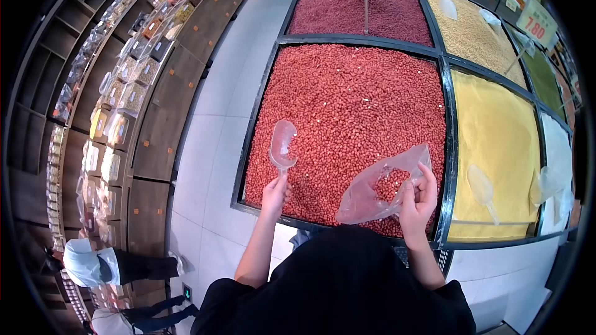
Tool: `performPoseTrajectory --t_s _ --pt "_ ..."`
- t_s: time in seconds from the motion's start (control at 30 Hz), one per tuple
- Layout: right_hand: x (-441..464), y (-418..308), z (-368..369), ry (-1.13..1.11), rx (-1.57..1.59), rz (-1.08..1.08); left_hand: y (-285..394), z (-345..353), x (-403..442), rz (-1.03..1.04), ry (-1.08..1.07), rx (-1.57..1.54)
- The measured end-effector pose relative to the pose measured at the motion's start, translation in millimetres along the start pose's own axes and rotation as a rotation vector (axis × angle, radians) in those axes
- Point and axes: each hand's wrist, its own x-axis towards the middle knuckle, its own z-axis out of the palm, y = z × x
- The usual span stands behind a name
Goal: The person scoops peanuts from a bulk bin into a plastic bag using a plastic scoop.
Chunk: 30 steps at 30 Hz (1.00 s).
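A wide bin of red-skinned peanuts (354, 99) lies in front of me. My left hand (275, 196) is closed around the handle of a clear plastic scoop (283, 139), whose bowl is over the left part of the peanuts. Whether the scoop touches them I cannot tell. At the bin's near right, my right hand (418, 203) pinches the rim of a clear plastic bag (360, 195). The bag's mouth gapes, and red peanuts show in or through it; how many are inside is unclear.
Black frames (446, 149) divide the bins. Beyond are dark red beans (397, 9); to the right, yellow grain (496, 124) with another scoop (480, 185). Shelves of packaged goods (133, 96) line the left, across a tiled aisle (211, 149). Two people stand at lower left, one in a white top (84, 263).
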Motion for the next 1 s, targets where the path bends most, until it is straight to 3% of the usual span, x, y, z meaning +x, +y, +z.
performPoseTrajectory --t_s 0.37,0.6,0.83,1.0 --pt "2.2 2.5 4.2 -0.009 0.034 0.017 19.9 3.5 2.7 -0.129 -0.152 -0.309" --pt "-0.4 2.9 -1.5 0.044 -0.048 -0.029 43.0 5.8 -23.3 -0.16 -0.229 -0.345" --pt "-9.3 -0.2 -17.4 0.092 -0.035 -0.001 106.0 8.2 -88.1 -0.07 -0.32 -0.179" --pt "-17.9 -2.2 -18.7 0.115 -0.031 -0.042 140.5 0.6 -129.3 0.0 -0.554 0.027"
